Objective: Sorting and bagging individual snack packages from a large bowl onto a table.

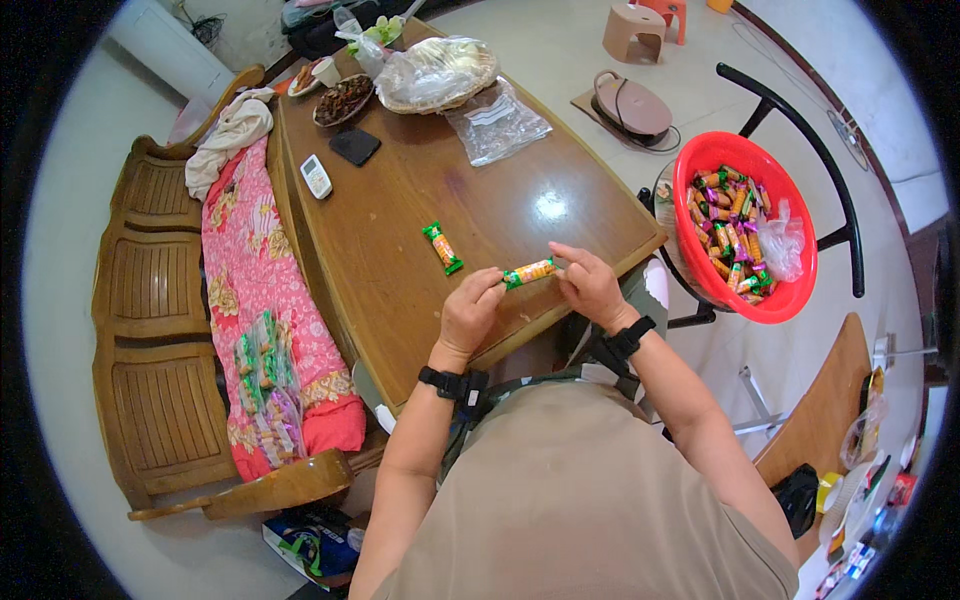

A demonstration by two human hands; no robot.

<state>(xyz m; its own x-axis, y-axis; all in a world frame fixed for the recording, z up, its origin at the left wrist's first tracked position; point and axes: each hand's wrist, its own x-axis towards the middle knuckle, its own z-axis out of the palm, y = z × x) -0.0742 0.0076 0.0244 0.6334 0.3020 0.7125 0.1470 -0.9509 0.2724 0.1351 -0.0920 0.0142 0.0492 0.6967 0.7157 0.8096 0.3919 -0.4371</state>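
A wrapped candy (528, 271), orange with green ends, is held level above the near edge of the wooden bench (400, 200), pinched at its two ends. The left hand (470, 310) pinches the left end between thumb and fingers; the right hand (590, 282) pinches the right end the same way. A second candy (442, 248) of the same kind lies on the bench just beyond the left hand. To the right, a red basin (795, 290) full of such candies sits on a chair (840, 200). A remote (316, 176) lies farther back on the bench.
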